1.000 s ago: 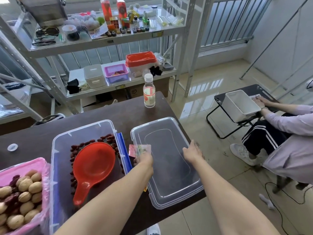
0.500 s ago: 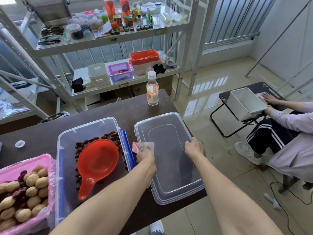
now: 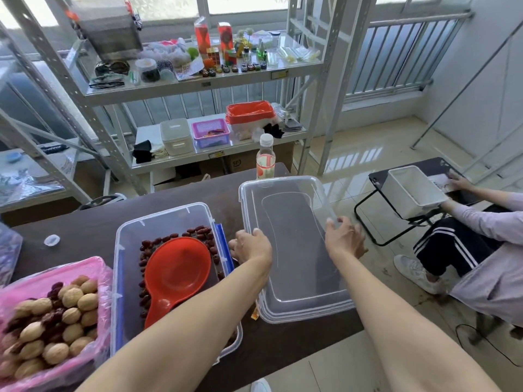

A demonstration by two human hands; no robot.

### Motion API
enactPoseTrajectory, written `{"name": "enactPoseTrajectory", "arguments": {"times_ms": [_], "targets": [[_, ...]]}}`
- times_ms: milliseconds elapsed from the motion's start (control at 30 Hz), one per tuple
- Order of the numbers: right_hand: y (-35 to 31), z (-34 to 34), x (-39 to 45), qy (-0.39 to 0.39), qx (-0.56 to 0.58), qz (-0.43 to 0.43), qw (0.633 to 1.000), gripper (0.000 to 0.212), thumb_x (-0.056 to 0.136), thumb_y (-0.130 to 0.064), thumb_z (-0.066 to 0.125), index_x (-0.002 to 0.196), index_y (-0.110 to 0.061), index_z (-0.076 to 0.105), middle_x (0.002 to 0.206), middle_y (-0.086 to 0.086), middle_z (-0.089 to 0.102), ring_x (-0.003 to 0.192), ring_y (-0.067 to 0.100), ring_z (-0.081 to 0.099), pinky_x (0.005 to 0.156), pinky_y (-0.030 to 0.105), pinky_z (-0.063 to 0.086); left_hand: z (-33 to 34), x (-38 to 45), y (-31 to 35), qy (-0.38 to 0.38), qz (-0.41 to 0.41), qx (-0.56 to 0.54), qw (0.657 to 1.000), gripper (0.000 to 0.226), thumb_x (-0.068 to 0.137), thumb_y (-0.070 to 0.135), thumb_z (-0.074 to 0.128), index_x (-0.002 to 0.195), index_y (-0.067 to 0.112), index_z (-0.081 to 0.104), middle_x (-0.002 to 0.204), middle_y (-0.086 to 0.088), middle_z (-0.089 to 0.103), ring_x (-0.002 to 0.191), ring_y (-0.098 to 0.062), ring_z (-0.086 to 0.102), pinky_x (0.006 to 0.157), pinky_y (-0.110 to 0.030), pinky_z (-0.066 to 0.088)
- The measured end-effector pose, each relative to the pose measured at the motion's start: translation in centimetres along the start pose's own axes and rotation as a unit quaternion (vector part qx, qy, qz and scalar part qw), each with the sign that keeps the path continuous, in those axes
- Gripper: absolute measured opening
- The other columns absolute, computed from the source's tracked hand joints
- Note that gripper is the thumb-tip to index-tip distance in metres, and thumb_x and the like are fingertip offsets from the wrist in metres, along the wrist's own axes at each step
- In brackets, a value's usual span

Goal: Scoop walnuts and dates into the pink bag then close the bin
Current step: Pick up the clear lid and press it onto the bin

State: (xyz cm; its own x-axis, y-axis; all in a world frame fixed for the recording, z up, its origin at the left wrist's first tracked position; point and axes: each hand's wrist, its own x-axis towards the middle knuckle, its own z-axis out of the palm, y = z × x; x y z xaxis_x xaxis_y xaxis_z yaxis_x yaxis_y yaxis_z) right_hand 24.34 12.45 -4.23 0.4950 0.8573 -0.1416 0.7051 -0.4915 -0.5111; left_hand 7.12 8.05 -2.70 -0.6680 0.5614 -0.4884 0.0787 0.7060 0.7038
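Observation:
A clear lid [image 3: 297, 236] is held between my hands, its far end tipped up over the dark table [image 3: 85, 230]. My left hand [image 3: 250, 246] grips its left edge and my right hand [image 3: 343, 240] grips its right edge. To the left stands the open clear bin [image 3: 158, 219] with blue latches; dates [image 3: 198, 231] and a red scoop [image 3: 178, 270] lie inside it. At the far left, a pink bag [image 3: 93, 264] holds walnuts [image 3: 70, 298] mixed with dates.
A water bottle [image 3: 265, 159] stands behind the lid at the table's far edge. A small clear cap [image 3: 51, 240] lies left of the bin. Metal shelves [image 3: 198, 89] with clutter stand behind. A seated person [image 3: 481, 250] with a white tub [image 3: 413, 193] is at right.
Both hands have taken hold of the lid's side edges and raised it off the table. The small paper near my left hand is now out of sight.

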Motion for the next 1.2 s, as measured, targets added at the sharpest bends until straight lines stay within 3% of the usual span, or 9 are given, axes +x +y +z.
{"name": "enactPoseTrajectory", "arguments": {"times_ms": [267, 433, 633, 933, 1200], "targets": [[-4.6, 0.3, -2.8, 0.013, 0.067, -0.068, 0.995, 0.037, 0.092, -0.046, 0.043, 0.110, -0.017, 0.057, 0.118, 0.018, 0.057, 0.115, 0.035, 0.048, 0.093, 0.047, 0.040, -5.6, 1.3, 0.2, 0.060, 0.046, -0.038, 0.996, 0.043, 0.093, 0.026, 0.050, 0.131, 0.006, 0.048, 0.138, -0.018, 0.042, 0.126, -0.035, 0.046, 0.105, -0.040, 0.037], [-7.6, 2.2, -6.0, 0.006, 0.110, -0.118, 0.987, 0.033, 0.091, -0.043, 0.048, 0.105, -0.012, 0.052, 0.114, 0.016, 0.058, 0.110, 0.034, 0.051, 0.092, 0.045, 0.041, -9.9, 3.2, -1.3, 0.100, 0.065, -0.061, 0.991, 0.032, 0.094, 0.025, 0.050, 0.120, 0.007, 0.049, 0.126, -0.018, 0.057, 0.116, -0.034, 0.053, 0.099, -0.041, 0.042], [-10.0, 5.2, -10.4, -0.048, 0.066, -0.164, 0.983, 0.046, 0.094, -0.046, 0.045, 0.124, -0.013, 0.053, 0.120, 0.017, 0.056, 0.113, 0.033, 0.052, 0.090, 0.044, 0.045, -15.5, 5.5, -4.4, 0.132, 0.064, -0.047, 0.988, 0.029, 0.096, 0.030, 0.047, 0.117, 0.011, 0.047, 0.118, -0.014, 0.063, 0.108, -0.034, 0.058, 0.093, -0.042, 0.045], [-12.3, 8.9, -16.1, -0.108, 0.042, -0.235, 0.965, 0.047, 0.092, -0.051, 0.045, 0.124, -0.016, 0.052, 0.114, 0.017, 0.054, 0.110, 0.034, 0.052, 0.084, 0.043, 0.046, -21.4, 6.7, -8.9, 0.204, 0.037, -0.085, 0.974, 0.031, 0.092, 0.020, 0.056, 0.118, 0.003, 0.051, 0.115, -0.021, 0.065, 0.106, -0.037, 0.061, 0.092, -0.038, 0.045], [-11.8, 10.7, -18.3, -0.110, 0.004, -0.243, 0.964, 0.042, 0.092, -0.049, 0.047, 0.117, -0.016, 0.055, 0.112, 0.017, 0.056, 0.107, 0.036, 0.054, 0.085, 0.042, 0.044, -22.3, 7.8, -12.7, 0.201, 0.012, -0.109, 0.974, 0.041, 0.086, 0.022, 0.063, 0.122, 0.003, 0.056, 0.118, -0.020, 0.066, 0.110, -0.035, 0.060, 0.101, -0.043, 0.047]]}}
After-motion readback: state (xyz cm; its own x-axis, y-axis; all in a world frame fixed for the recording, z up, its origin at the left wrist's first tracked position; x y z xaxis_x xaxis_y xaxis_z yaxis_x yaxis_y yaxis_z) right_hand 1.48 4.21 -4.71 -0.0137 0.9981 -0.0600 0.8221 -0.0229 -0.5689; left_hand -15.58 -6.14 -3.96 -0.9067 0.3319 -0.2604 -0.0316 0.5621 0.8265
